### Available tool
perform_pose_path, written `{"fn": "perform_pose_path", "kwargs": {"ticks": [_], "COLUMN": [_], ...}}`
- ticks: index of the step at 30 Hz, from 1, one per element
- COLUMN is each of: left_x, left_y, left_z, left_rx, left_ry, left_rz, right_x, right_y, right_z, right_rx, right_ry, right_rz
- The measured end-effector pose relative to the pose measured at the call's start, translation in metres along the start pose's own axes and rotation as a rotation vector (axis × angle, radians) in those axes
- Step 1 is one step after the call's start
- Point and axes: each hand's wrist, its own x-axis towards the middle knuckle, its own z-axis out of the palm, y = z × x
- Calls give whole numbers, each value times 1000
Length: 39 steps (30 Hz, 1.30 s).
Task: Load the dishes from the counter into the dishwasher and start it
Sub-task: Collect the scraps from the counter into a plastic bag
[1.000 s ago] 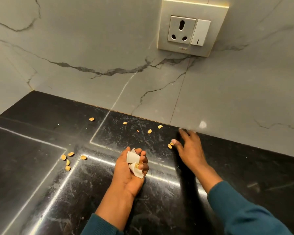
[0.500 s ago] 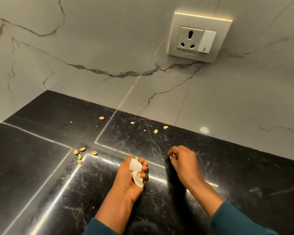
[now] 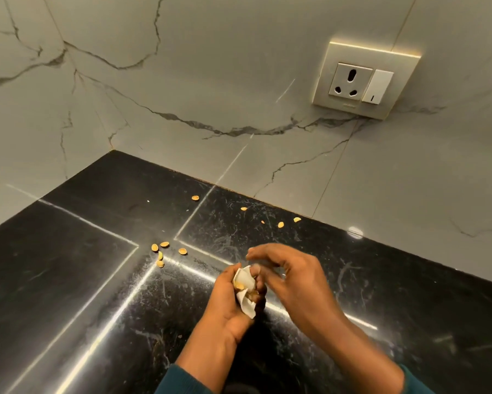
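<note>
White scraps of paper (image 3: 246, 291) sit bunched in the left hand (image 3: 227, 304), whose fingers (image 3: 260, 301) curl round them and round a few tan seed shells (image 3: 240, 285) tucked in the folds. The right hand (image 3: 291, 280) hovers just at 3 o'clock of that bundle with its fingers (image 3: 260, 251) loosely bent; the blur hides whether a shell is pinched at their tips, so I cannot tell if they hold anything. The step in hand looks like dropping gathered shells into the paper, a tidy-up ahead of the loading itself. To do it well, the left fingers should keep the paper cupped upward like a pocket, and the right fingertips should let go low over the opening so nothing bounces back out.

Outward from the hands, a cluster of shells (image 3: 161, 251) lies on the black stone desk (image 3: 68, 280) at 10 o'clock, and a looser scatter (image 3: 280, 223) lies at 12 o'clock near the marble wall (image 3: 182, 95). A socket plate (image 3: 364, 81) sits on that wall at 1 o'clock. No dishes and no dishwasher appear in view, so the loading seems not yet begun.
</note>
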Motion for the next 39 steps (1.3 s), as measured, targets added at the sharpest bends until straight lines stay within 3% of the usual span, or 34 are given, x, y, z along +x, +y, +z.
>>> {"fn": "perform_pose_path", "kwargs": {"ticks": [4,11,14,16,18,22,30,39], "left_x": [0,7,13,15,16,13,-4,-16], "left_y": [10,45,63,70,73,64,60,67], "left_z": [-7,3,4,1,-2,-14,-43,-73], "left_rx": [-51,-58,-62,-75,-85,-80,-161,-178], "left_ry": [29,9,18,24,24,59,82,122], "left_rz": [-4,74,123,152,154,136,146,198], "right_x": [42,106,98,87,80,83,93,76], "right_y": [56,139,143,139,140,150,156,57], "right_z": [-4,13,38,47,46,31,13,57], "right_rx": [-239,-420,-579,-635,-643,-523,-668,-205], "right_ry": [101,-96,-149,-65,-1,93,30,-128], "right_rz": [142,430,385,276,200,314,354,233]}}
